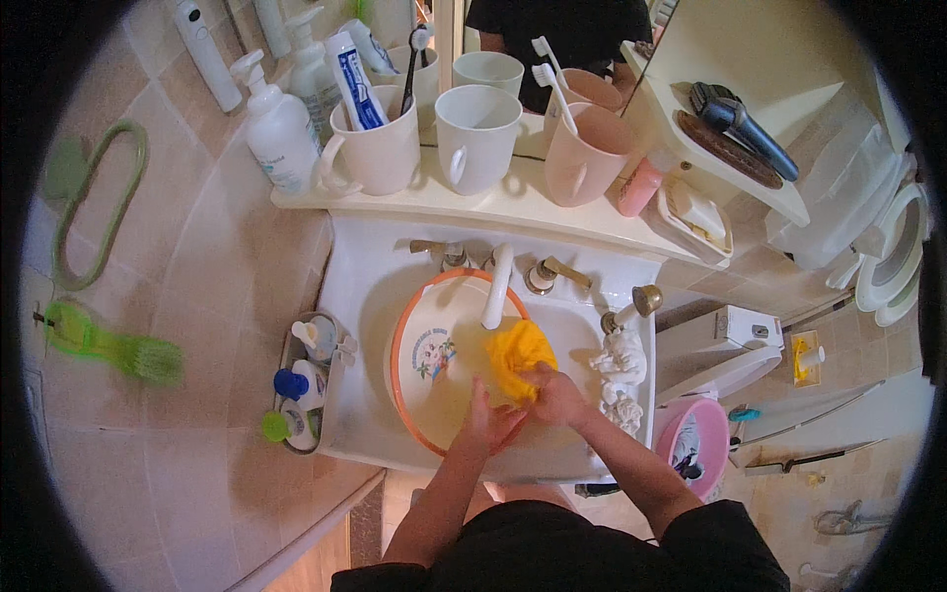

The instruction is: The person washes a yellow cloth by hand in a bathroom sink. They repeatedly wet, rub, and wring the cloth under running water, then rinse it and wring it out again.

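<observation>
A crumpled yellow cloth (520, 355) hangs over the right side of an orange-rimmed basin (403, 318), which stands in the white sink (355, 296). My right hand (556, 398) grips the cloth's lower end. Just beside it, my left hand (494, 423) is palm up with thumb and fingers apart, over the basin's near rim; whether its fingertips touch the cloth is unclear. Above the basin's far side reaches the white faucet spout (500, 285), flanked by brass-coloured tap handles. Inside the basin, a printed picture (436, 355) shows on the bottom.
Wet white cloths (621, 370) lie along the sink's right edge. A bottle caddy (303, 385) stands at its left. Behind, a shelf (473, 203) bears mugs, a pump bottle (277, 133) and a soap dish (694, 214). A pink bucket (714, 444) sits at the lower right.
</observation>
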The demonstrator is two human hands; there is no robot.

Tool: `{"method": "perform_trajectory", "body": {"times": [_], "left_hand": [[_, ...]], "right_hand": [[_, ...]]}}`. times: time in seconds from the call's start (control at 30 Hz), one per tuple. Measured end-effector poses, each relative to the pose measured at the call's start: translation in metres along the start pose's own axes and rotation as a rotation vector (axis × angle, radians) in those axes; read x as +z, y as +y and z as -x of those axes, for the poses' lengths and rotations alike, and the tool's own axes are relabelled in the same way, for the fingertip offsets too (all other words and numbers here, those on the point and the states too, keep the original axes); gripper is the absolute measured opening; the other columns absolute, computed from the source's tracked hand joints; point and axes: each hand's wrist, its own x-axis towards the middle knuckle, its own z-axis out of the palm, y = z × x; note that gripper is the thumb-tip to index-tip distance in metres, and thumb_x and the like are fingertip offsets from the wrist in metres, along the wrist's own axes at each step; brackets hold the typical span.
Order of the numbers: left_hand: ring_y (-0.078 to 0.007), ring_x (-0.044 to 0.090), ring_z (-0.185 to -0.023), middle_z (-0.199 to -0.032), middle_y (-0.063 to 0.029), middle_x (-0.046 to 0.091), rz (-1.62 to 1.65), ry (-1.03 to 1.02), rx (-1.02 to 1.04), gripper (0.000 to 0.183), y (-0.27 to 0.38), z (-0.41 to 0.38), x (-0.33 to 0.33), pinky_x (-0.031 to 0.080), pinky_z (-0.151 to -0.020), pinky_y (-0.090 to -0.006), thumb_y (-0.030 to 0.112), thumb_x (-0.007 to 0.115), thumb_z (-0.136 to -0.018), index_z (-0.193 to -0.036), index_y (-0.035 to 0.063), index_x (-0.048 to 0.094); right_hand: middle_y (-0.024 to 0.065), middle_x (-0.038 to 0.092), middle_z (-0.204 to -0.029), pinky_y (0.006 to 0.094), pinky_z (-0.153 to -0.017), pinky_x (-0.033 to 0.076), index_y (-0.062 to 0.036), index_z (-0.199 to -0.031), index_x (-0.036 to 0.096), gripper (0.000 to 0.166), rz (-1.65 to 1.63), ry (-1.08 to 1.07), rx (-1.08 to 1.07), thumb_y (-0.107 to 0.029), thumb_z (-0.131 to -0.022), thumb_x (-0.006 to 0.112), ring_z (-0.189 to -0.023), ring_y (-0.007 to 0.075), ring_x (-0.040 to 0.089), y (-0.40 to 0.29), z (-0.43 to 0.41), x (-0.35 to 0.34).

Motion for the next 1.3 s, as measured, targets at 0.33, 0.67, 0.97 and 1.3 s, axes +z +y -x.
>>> {"method": "perform_trajectory", "body": {"times": [0.33,0.67,0.97,1.3], "left_hand": [[-0.0251,0.046,-0.102,-0.113,-0.0103,0.046,0.366,-0.092,0.025,0.048,0.02,0.011,0.047,0.039,-0.087,-0.039,0.04,0.035,-0.084,-0.118,0.0055,0.037],[-0.0236,0.048,-0.1,-0.109,-0.0101,0.046,-0.124,0.396,0.642,0.044,0.07,0.008,0.057,0.04,-0.085,-0.0342,0.003,0.051,-0.074,-0.115,0.0033,0.036],[-0.0229,0.046,-0.101,-0.108,-0.0124,0.047,-0.915,0.888,0.409,0.056,0.052,-0.021,0.013,0.035,-0.088,-0.0336,0.005,0.067,-0.059,-0.109,-0.0003,0.044],[-0.0243,0.044,-0.104,-0.108,-0.0126,0.049,-0.894,0.887,0.358,0.055,0.024,-0.036,-0.05,0.036,-0.086,-0.034,0.002,0.06,-0.061,-0.113,0.002,0.043]], "right_hand": [[0.0067,0.053,-0.065,0.0389,-0.061,0.041,-0.011,-0.075,0.063,0.029,0.371,0.084,-0.049,-0.038,-0.066,0.061,-0.064,0.0281,0.055,-0.064,-0.006,0.011],[0.0165,0.06,-0.081,0.0311,-0.063,0.047,-0.0008,-0.089,0.059,0.036,-0.738,0.118,0.765,-0.033,-0.072,0.062,-0.073,0.0255,0.059,0.01,-0.027,-0.008],[0.0204,0.028,-0.127,0.0443,-0.074,0.043,-0.0219,-0.121,0.04,0.046,0.481,-0.106,0.296,-0.032,-0.077,0.049,-0.1,0.0363,0.045,0.02,-0.028,0.08],[0.0144,0.043,-0.116,0.041,-0.068,0.042,-0.0114,-0.104,0.053,0.033,0.798,-0.335,0.316,-0.028,-0.078,0.045,-0.093,0.031,0.048,0.024,-0.065,0.137]]}}
